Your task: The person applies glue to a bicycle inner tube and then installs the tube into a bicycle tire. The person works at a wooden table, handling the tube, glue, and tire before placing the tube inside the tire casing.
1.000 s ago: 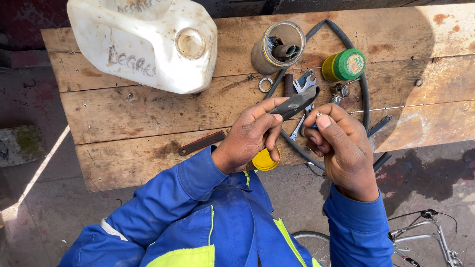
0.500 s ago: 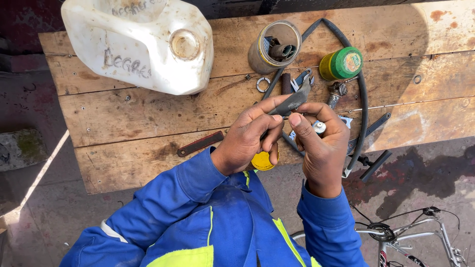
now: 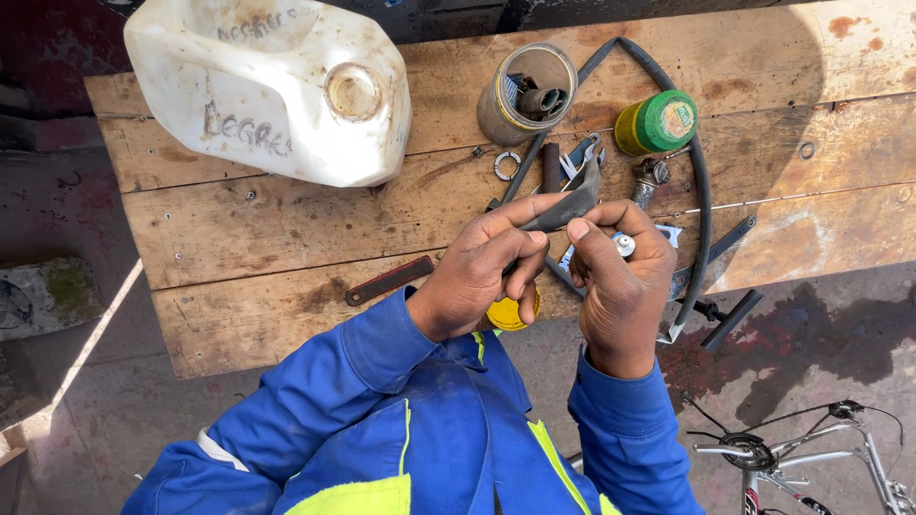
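I see a worn plank workbench (image 3: 239,219) in hard sun, stained concrete floor (image 3: 821,353), bicycle frame (image 3: 811,458) bottom right.

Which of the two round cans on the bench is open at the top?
The dull metal tin, left of the other can, is open, with small parts showing inside. The yellow can to its right is closed by a green lid.

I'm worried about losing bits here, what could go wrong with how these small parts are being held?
The small silver part sits pinched at the right hand's fingertips beyond the wooden bench edge; if it slips, it likely drops to the ground. The left hand holds the dark flat piece only by its end, so it could twist loose.
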